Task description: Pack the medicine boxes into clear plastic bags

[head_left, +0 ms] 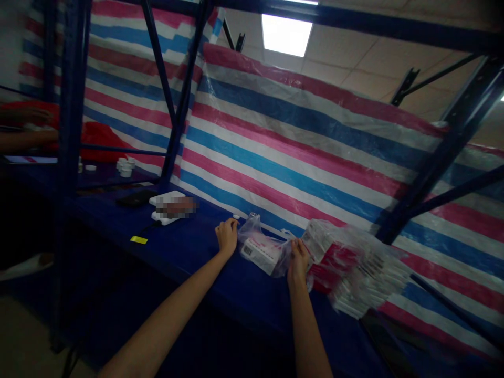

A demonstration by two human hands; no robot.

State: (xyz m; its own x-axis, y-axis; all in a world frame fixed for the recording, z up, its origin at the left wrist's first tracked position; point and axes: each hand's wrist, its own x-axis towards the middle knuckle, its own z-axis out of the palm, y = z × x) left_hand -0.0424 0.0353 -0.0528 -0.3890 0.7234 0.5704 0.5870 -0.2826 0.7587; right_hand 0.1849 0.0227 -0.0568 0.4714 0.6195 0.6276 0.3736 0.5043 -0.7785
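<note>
A clear plastic bag [250, 224] lies on the blue tabletop, with a white printed box [260, 251] bearing a barcode inside it. My right hand [298, 261] pinches the bag's right edge between thumb and fingers. At the bag's left edge, my left hand [227, 235] is closed, its fingertips bent together against the film; their exact hold is partly hidden. Just above those fingertips shows a small round white piece [235, 216], and I cannot tell if it is touched. Right of my right hand stands a large plastic-wrapped stack of white and red boxes [366, 268].
White devices [167, 198] with a cable, a black object [136, 198] and a yellow label [139, 240] lie to the left. Small white jars [126, 166] stand beyond a blue rack post [71, 131]. Another person's hand [31, 113] is at far left. Striped sheeting [283, 142] hangs behind.
</note>
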